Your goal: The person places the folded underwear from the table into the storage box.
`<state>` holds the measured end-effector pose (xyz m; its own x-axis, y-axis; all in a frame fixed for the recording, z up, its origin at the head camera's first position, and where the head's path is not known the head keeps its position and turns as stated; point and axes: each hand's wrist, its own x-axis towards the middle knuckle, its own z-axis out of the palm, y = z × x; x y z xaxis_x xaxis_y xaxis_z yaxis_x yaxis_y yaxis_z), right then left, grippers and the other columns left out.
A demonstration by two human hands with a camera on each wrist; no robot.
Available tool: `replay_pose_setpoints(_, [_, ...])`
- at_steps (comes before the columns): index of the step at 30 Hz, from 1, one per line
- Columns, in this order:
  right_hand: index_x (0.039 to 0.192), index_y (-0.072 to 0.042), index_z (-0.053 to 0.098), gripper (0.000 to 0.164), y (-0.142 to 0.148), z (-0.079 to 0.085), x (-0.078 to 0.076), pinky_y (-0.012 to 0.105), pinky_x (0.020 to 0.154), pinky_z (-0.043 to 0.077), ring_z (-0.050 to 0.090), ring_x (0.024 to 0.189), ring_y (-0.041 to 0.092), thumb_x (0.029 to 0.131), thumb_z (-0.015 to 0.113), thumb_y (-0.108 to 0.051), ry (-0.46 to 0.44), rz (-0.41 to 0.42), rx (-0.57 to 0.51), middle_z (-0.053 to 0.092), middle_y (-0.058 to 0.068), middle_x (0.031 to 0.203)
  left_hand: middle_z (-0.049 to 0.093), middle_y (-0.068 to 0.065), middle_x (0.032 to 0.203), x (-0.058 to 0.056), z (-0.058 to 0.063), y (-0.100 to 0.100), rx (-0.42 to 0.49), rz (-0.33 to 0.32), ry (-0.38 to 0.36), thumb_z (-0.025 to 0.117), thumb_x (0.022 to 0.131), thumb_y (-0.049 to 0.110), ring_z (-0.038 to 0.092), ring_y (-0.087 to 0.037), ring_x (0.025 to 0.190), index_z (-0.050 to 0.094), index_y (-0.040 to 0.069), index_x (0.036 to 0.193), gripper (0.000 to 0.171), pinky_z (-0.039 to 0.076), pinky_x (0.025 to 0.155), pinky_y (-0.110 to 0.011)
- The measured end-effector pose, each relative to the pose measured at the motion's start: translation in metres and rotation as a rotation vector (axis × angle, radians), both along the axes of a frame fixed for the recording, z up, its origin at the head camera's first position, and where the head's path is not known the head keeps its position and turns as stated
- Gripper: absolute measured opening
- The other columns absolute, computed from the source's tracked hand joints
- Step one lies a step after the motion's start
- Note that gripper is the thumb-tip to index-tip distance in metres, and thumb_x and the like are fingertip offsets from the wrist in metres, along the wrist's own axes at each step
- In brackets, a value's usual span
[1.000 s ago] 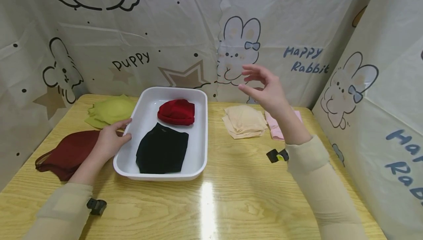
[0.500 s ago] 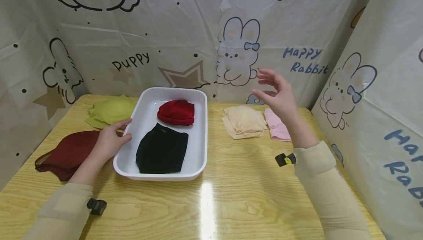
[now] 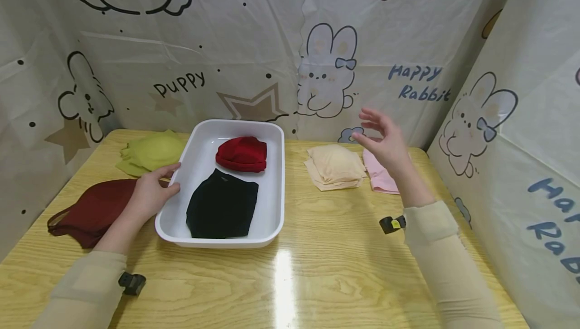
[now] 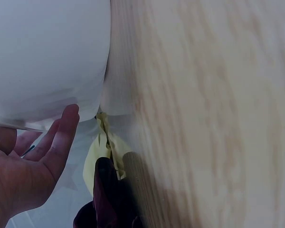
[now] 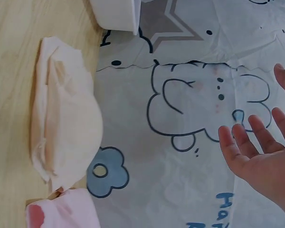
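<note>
My left hand (image 3: 151, 193) holds the left rim of a white plastic tray (image 3: 280, 193). In the left wrist view, the fingers of that hand (image 4: 28, 175) lie against the tray's outer wall (image 4: 47, 52). Inside the tray sit a folded red garment (image 3: 242, 153) at the back and a folded black garment (image 3: 222, 208) in front. My right hand (image 3: 385, 142) is raised in the air with nothing in it, fingers loosely bent and thumb apart. Nearest to it are a folded beige garment (image 3: 336, 165) with a rounded cup shape and a folded pink one (image 3: 380, 173), partly hidden by the wrist.
A maroon garment with thin straps (image 3: 99, 208) lies left of the tray, partly behind my left forearm. Beyond it is a yellow-green garment (image 3: 151, 150). The wooden table (image 3: 335, 273) ends at a printed cloth backdrop (image 3: 254, 42), with another cloth wall on the right.
My right hand has moved right and then lower, still holding nothing, uncovering more of the backdrop rabbit. The left hand, tray and garments have stayed in place.
</note>
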<state>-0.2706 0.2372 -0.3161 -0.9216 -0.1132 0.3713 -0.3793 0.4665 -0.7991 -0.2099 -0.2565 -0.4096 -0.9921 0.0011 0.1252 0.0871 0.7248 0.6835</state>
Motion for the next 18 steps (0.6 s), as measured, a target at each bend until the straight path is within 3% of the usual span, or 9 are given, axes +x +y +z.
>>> replay_pose_setpoints(18, [0.142, -0.014, 0.04, 0.067, 0.015, -0.049, -0.019, 0.047, 0.099, 0.042, 0.045, 0.126, 0.031, 0.084, 0.071, -0.026, -0.135, -0.058, -0.008, 0.046, 0.012, 0.14, 0.056, -0.031, 0.116, 0.001, 0.002, 0.001, -0.004, -0.004, -0.009, 0.061, 0.087, 0.007, 0.061, -0.041, 0.093, 0.046, -0.003, 0.137, 0.053, 0.053, 0.076, -0.05])
